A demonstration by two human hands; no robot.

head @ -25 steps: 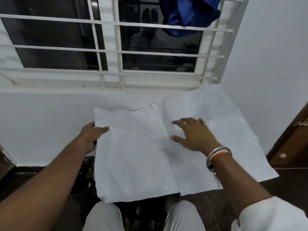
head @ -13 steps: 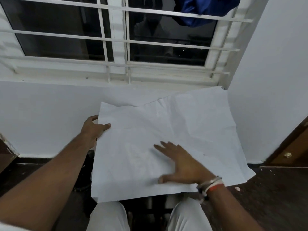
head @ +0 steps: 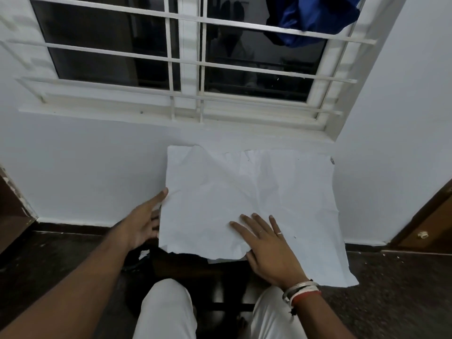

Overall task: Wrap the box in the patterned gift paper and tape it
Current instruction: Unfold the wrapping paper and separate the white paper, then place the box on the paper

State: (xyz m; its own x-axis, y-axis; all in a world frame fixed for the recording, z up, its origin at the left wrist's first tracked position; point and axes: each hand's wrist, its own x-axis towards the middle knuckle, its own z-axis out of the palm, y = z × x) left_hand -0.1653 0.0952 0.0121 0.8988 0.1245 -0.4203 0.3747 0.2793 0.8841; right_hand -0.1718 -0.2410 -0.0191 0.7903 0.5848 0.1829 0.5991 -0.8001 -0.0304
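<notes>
White-painted wall (head: 85, 179) and barred window (head: 186, 57) behind the gift paper (head: 269, 192), dark floor (head: 391, 289) below and around it. Spread plain white side up, no pattern showing, far edge against the wall, near edge overhanging something dark underneath. Laid open like this, probably, to give a flat field for placing and folding. Blue cloth (head: 305, 18) draped on the window bars, well above the paper's right half. Pale-trousered knees (head: 168, 311) just short of the paper's near edge.

Left hand (head: 141, 223) at the paper's left edge, thumb on top and fingers tucked beneath, pinching it, seemingly to stop any sliding. Right hand (head: 271, 248) released and flat on the paper close to its near edge, fingers straight, pressing the creased sheet down. Bangles (head: 302, 291) at that wrist, 1 ring (head: 279, 233) on a finger.

Containers: only 1 in the task, the box, and nowhere visible; perhaps hidden under the paper, cannot tell. No tape visible either.
</notes>
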